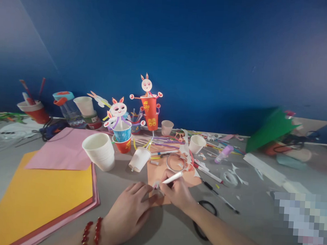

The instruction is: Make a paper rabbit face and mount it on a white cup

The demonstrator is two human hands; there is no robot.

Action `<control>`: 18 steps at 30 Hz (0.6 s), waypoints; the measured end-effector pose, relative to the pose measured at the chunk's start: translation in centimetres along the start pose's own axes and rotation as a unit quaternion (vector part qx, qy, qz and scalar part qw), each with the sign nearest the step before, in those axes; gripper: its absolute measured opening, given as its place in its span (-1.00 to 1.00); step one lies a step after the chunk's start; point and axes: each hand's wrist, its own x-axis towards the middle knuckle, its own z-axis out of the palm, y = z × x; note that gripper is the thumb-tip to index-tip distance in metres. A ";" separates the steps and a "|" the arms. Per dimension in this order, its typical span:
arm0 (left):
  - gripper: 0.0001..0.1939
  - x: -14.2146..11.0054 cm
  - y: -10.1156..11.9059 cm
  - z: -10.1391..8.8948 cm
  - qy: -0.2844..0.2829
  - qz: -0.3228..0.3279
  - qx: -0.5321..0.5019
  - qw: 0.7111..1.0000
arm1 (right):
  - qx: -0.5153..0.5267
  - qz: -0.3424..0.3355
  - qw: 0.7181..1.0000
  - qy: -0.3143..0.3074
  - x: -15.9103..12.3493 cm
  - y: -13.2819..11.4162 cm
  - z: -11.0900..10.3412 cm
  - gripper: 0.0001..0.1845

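Note:
My right hand (177, 191) is closed around a white marker (173, 177), tilted with its tip down toward a small pale piece (156, 185), perhaps paper. My left hand (132, 207) steadies this piece with its thumb and fingertips; fingers partly hide it. Both hands rest over an orange sheet of paper (156, 172). Beyond them lies a white paper cup (140, 159) on its side with a straw end poking from its base. Behind stand paper-cup rabbit figures: one on a red cup (150, 112), another on a blue patterned cup (122, 132).
Coloured sheets (57, 186) and a stack of white cups (99, 151) are on the left. A pair of black-handled scissors (201, 234) lies by my right forearm. A pen (221, 196), a tape roll (230, 178), a glue stick (224, 154) and paper scraps spread to the right.

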 end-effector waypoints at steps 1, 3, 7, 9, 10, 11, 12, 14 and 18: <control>-0.57 0.0 0.0 0.0 0.001 -0.001 0.001 1.000 | 0.004 0.000 1.000 -0.004 0.0 0.0 0.0 -0.84; -0.57 0.0 0.0 0.0 0.002 -0.001 0.001 1.000 | 0.010 0.001 1.000 0.000 0.0 0.1 0.0 -0.83; -0.57 0.0 0.1 -0.1 0.010 0.001 0.005 1.000 | 0.008 0.002 1.000 0.006 -0.1 0.1 0.0 -0.83; -0.60 0.0 0.1 -0.1 0.018 0.003 0.008 1.000 | 0.002 0.004 1.000 -0.001 -0.1 0.1 0.0 -0.84; -0.60 0.0 0.1 -0.1 0.022 0.005 0.008 1.000 | 0.001 0.004 1.000 -0.001 -0.1 0.1 0.0 -0.84; -0.60 0.0 0.1 -0.1 0.025 0.006 0.007 1.000 | 0.001 0.004 1.000 0.002 -0.1 0.1 0.0 -0.84; -0.59 0.0 0.1 -0.1 0.027 0.007 0.006 1.000 | 0.004 0.003 1.000 0.006 -0.1 0.1 0.0 -0.83; -0.59 0.0 0.1 0.0 0.026 0.006 0.009 1.000 | 0.012 0.001 1.000 0.008 -0.1 0.1 0.0 -0.82; -0.61 0.0 0.1 0.0 0.017 0.002 0.012 1.000 | 0.005 0.003 1.000 -0.005 -0.1 0.0 0.0 -0.84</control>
